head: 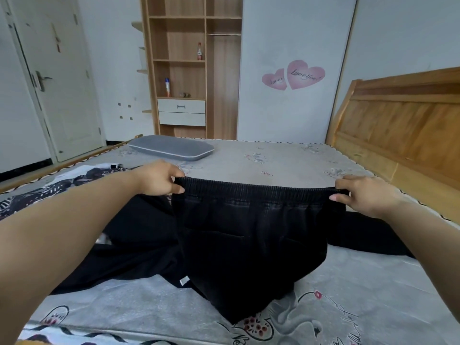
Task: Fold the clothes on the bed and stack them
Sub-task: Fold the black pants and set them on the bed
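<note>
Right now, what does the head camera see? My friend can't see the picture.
Two hands hold up black pants by the stretchy waistband, the left hand and right hand each pinching one end, over a grey bed. More dark clothes lie underneath, and a grey pillow sits further back.

I see the bed (286,165), its grey printed sheet bearing a grey pillow (171,150) at the far left, a black-and-white patterned garment (49,188) left, and black clothes (139,247) spread mid-bed.
</note>
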